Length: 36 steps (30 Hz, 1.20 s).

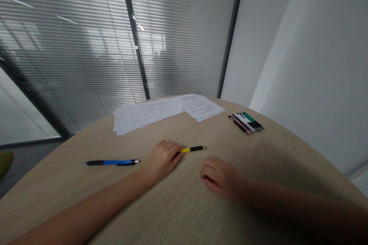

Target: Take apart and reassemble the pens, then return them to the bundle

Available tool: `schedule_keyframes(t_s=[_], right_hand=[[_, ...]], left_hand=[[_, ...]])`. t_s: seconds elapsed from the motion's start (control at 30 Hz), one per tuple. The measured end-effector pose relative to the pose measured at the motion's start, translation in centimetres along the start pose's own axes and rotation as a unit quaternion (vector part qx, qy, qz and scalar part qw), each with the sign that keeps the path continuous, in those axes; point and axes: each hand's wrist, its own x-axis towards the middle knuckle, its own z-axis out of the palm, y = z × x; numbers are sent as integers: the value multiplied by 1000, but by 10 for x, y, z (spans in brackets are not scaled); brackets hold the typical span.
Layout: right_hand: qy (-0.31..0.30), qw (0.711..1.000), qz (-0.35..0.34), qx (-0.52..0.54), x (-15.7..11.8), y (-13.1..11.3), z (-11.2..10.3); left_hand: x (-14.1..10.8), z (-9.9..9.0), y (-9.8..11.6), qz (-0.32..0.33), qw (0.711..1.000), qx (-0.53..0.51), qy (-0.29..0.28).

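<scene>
A yellow pen (186, 150) with a black grip lies at the middle of the wooden table, its tip pointing right. My left hand (163, 159) is closed on its left end, which the fingers hide. To the right and nearer to me, my right hand (220, 178) rests on the table with its fingers curled and nothing visible in them. It does not touch the yellow pen. A blue pen (112, 162) with a black grip lies left of my left hand, its tip pointing left.
White printed sheets (152, 113) overlap near the far edge of the round table (161, 214). Several pens (246, 123) lie side by side at the back right. Beyond the table stand a glass partition with blinds and a white wall.
</scene>
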Motion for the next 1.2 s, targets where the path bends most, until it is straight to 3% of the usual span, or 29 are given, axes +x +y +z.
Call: schedule_keyframes(t_s=[0.2, 0.37, 0.47, 0.57, 0.7, 0.8, 0.97, 1.2], right_hand=[[50, 997, 49, 24, -1, 8, 2], [165, 976, 109, 92, 2, 31, -6], [207, 942, 219, 149, 4, 47, -10], [205, 886, 331, 253, 6, 57, -9], [196, 817, 392, 374, 8, 56, -5], [198, 790, 410, 411, 9, 51, -1], [189, 777, 395, 453, 11, 46, 0], [167, 783, 376, 467, 11, 48, 3]], left_hand=[[0, 1, -2, 3, 1000, 3, 5], [0, 1, -2, 7, 1000, 9, 16], [-1, 1, -2, 13, 1000, 8, 16], [-1, 0, -2, 16, 1000, 6, 18], [-1, 1, -2, 15, 1000, 7, 15], [-1, 1, -2, 23, 1000, -3, 14], [-1, 2, -2, 38, 999, -24, 15], [-1, -1, 0, 46, 999, -22, 17]])
